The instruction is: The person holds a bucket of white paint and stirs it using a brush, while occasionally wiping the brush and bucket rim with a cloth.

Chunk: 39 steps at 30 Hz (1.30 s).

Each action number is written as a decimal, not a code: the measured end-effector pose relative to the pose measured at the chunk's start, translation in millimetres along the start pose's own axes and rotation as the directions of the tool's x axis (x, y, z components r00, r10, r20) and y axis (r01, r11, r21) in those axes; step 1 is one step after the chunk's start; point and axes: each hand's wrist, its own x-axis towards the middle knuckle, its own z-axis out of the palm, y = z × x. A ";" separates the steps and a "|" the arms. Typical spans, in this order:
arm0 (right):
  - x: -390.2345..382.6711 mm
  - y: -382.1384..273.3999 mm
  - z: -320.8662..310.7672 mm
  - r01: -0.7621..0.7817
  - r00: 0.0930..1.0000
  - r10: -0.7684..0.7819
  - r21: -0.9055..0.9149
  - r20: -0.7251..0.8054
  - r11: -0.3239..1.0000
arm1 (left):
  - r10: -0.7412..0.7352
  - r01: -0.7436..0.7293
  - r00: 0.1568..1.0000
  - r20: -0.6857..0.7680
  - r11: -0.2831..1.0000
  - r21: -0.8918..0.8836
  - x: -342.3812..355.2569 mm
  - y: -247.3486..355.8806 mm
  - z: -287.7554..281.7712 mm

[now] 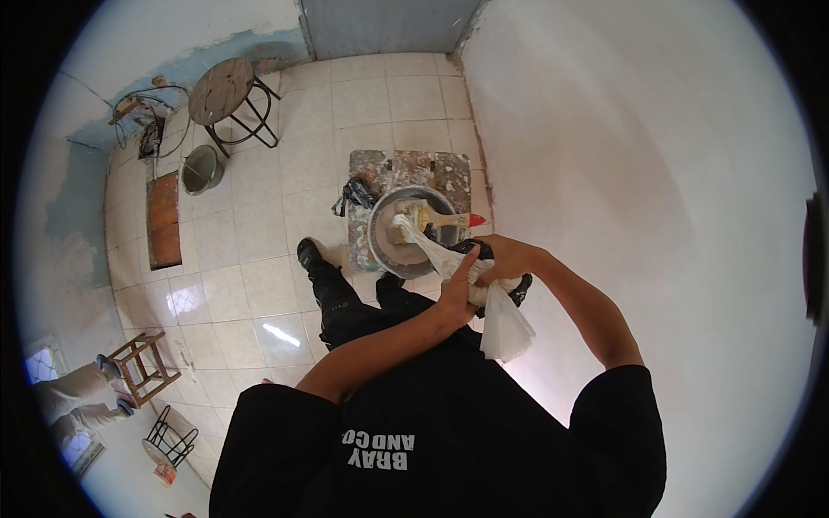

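White, plastic-looking bag [508, 326] is clamped in both grips, left hand [456, 293] beside right hand [511, 257], one end above the bucket [375, 246] on the paint-spattered counter [410, 166]. Keeping that end low, clear of the brush [447, 219], should limit spills.

White bag [508, 326]; grey basin [373, 243]; red-tipped brush [451, 220]; paint-speckled stand [367, 164].

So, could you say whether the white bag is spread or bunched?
Bunched: the white bag narrows into folds where the left hand and right hand hold it.
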 end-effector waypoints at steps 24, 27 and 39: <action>8.8 -1.7 -5.8 0.000 0.996 -0.015 0.178 0.083 0.984 | 0.045 -0.044 0.998 -0.031 0.998 0.045 18.9 10.3 2.3; 8.9 9.1 -5.6 0.115 0.993 -0.114 0.139 -0.012 0.984 | -0.064 0.063 0.998 0.019 0.998 0.011 16.9 13.8 4.6; 43.3 -40.7 8.6 -0.028 0.998 0.006 -0.339 -0.067 0.940 | 0.142 -0.137 0.985 -0.095 0.989 0.063 26.3 -21.0 -9.8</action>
